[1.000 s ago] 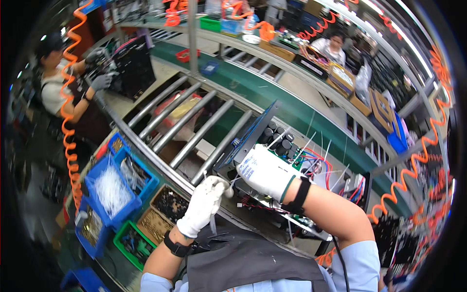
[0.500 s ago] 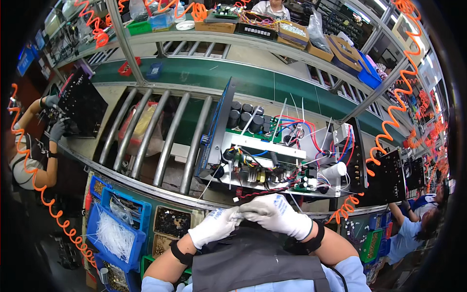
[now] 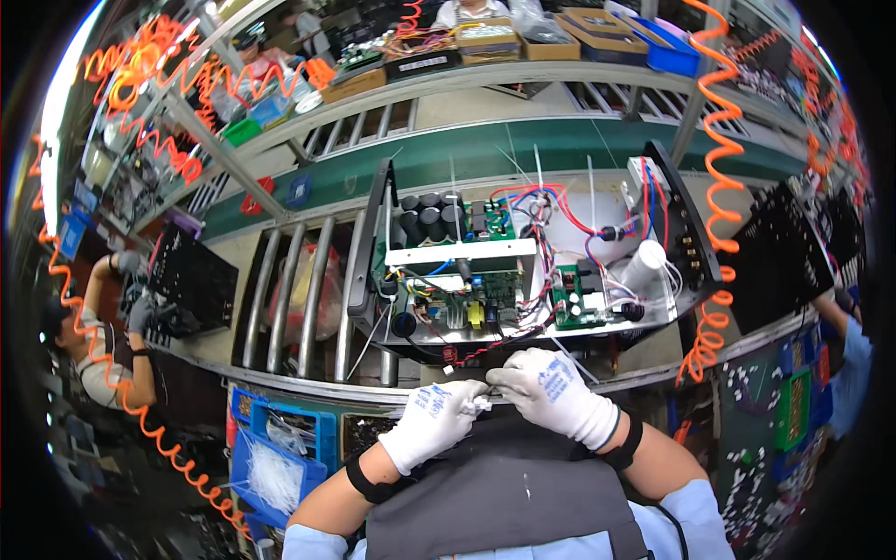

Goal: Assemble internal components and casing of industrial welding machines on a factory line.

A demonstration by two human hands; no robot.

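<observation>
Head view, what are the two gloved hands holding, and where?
Left hand and right hand pinch something small and white between their fingertips; what it is cannot be told.

Matt knit cloth gloves (image 3: 551, 392); bare metal chassis (image 3: 523, 271); glossy plastic coiled hoses (image 3: 714, 187).

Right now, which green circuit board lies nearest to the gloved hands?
The small green board at the chassis's right front, beside the white cylinder; the other green board sits farther back.

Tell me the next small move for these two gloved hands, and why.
Probably carry the small white strip up to the open chassis: both the left hand and right hand pinch it together just below the loose red and blue wires.
</observation>
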